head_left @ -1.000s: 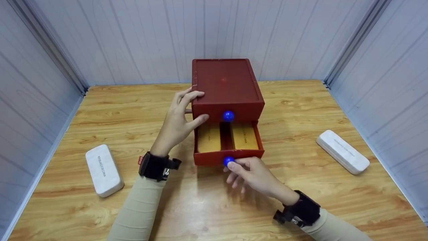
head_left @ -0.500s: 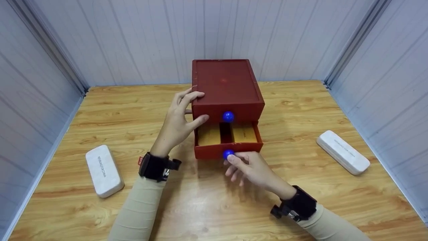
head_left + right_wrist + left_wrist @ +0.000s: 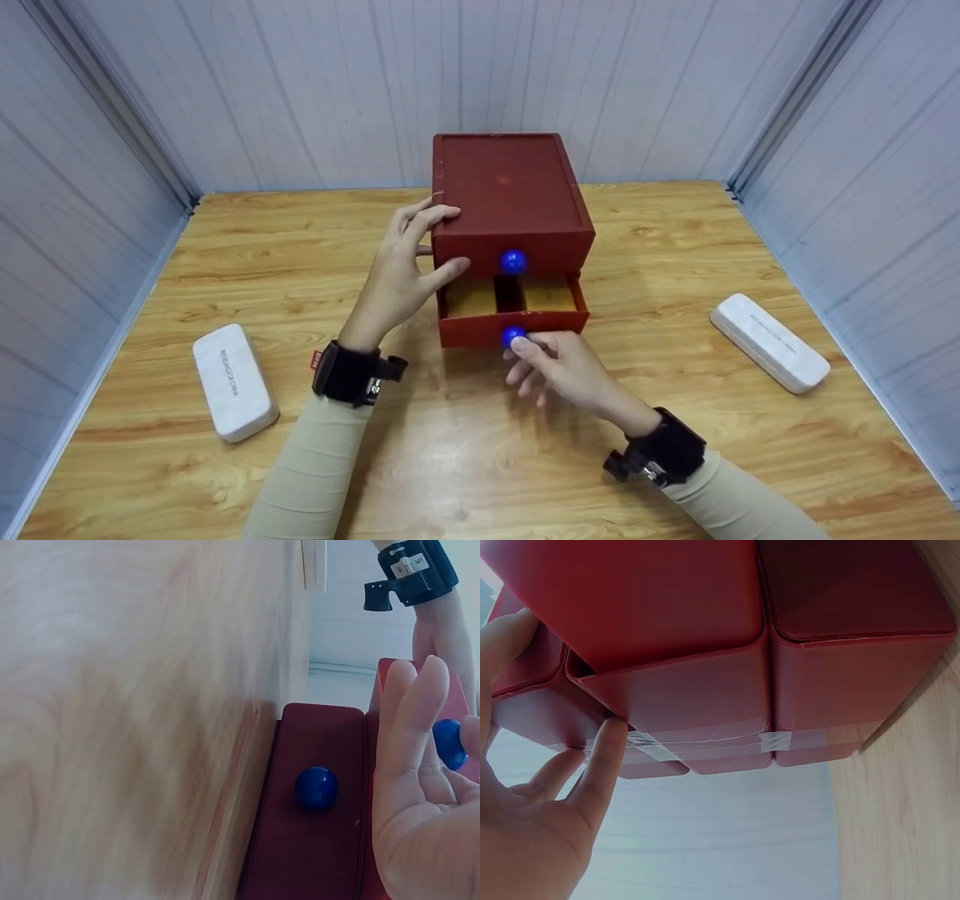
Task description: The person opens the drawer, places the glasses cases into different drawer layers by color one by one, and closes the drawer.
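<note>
A red cabinet of stacked drawers stands at the middle of the table. Its middle drawer is pulled partway out, with two yellow boxes inside, partly hidden. My right hand pinches that drawer's blue knob between thumb and index finger, the other fingers held loosely below. My left hand holds the cabinet's upper left front corner, thumb on the top drawer's front and fingers along the top and side. In the right wrist view, the closed bottom drawer shows its own blue knob.
White oblong cases lie on both sides: a left case and a right case. Pale panel walls enclose the wooden table at the back and sides. Clear tape runs across the cabinet's side.
The middle drawer has slid inward, toward the cabinet, with my right hand on its knob. Less of the yellow boxes shows. My left hand stays in place.
</note>
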`<state>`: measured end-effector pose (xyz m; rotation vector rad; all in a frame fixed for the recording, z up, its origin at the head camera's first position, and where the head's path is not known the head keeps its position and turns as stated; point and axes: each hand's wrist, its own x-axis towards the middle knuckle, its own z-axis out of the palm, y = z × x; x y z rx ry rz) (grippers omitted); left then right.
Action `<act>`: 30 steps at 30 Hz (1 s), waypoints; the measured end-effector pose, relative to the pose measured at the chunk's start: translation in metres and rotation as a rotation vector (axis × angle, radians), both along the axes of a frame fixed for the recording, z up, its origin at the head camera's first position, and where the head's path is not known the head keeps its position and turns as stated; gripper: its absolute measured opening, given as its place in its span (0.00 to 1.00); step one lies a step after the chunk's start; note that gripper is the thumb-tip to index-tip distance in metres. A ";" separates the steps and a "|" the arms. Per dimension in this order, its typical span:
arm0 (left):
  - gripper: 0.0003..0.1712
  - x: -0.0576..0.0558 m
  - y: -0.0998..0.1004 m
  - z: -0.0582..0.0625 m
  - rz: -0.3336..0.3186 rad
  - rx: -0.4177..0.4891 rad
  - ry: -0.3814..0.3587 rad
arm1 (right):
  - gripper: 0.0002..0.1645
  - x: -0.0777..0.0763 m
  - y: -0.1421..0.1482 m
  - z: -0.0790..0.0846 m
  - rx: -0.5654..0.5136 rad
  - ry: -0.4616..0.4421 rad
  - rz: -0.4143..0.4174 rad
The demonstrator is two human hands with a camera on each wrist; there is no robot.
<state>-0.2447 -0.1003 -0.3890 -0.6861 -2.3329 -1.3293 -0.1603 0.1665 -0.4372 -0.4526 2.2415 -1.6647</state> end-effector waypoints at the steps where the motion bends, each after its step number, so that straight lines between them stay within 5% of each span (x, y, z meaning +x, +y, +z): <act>1: 0.33 0.000 0.000 0.000 -0.001 0.000 0.002 | 0.26 -0.001 0.000 0.000 -0.001 -0.001 -0.001; 30: 0.34 0.000 0.001 0.001 -0.007 0.007 0.000 | 0.27 -0.029 -0.006 0.000 -0.010 -0.032 -0.044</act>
